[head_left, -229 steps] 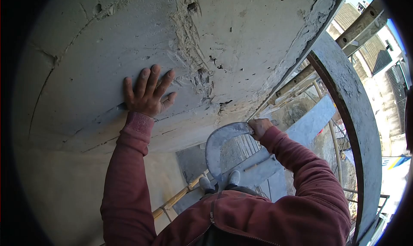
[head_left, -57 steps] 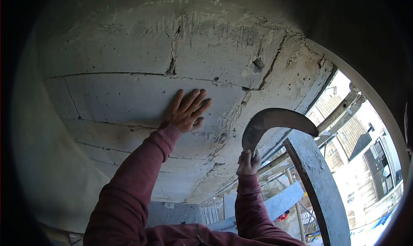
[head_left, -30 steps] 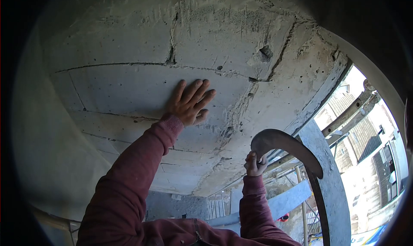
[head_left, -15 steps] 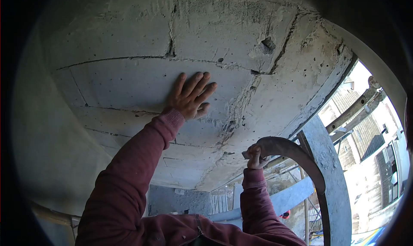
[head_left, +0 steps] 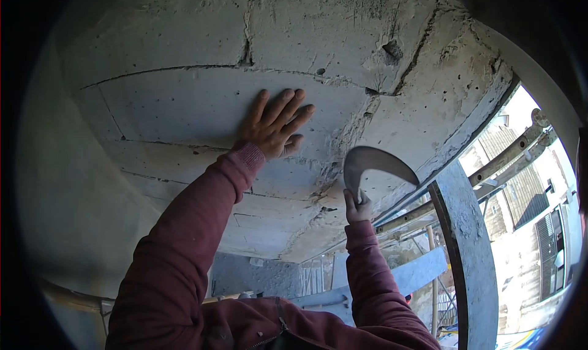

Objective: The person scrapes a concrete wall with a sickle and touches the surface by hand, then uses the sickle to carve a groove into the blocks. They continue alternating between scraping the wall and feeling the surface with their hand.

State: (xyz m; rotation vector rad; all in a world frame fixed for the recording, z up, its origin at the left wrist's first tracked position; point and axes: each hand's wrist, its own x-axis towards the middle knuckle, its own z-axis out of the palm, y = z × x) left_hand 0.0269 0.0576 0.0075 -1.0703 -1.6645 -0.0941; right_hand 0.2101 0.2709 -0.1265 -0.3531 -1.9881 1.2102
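My left hand (head_left: 274,126) lies against the grey block wall (head_left: 184,111), fingers spread and pointing up, just below a long horizontal joint. Lower and to the right, my right hand (head_left: 358,208) is closed round the grip of a tool with a broad, curved, dark blade (head_left: 383,159). The blade looks sickle-shaped in this view, rising from my fist and bending over to a narrow end at the right. It overlaps the wall beside a rough, crumbly vertical seam (head_left: 346,135). My palm hides most of the grip.
Cracked joints, small pits and a hole (head_left: 392,51) mark the wall. At right stands an upright grey board (head_left: 474,258) with a dark edge. Scaffold poles (head_left: 508,151) and a building (head_left: 527,227) show beyond the wall's edge. A smooth wall (head_left: 79,197) borders the left.
The curved blade has swung up and to the left, and my right hand has turned and risen slightly. My left hand stays flat on the wall. The view has shifted a little.
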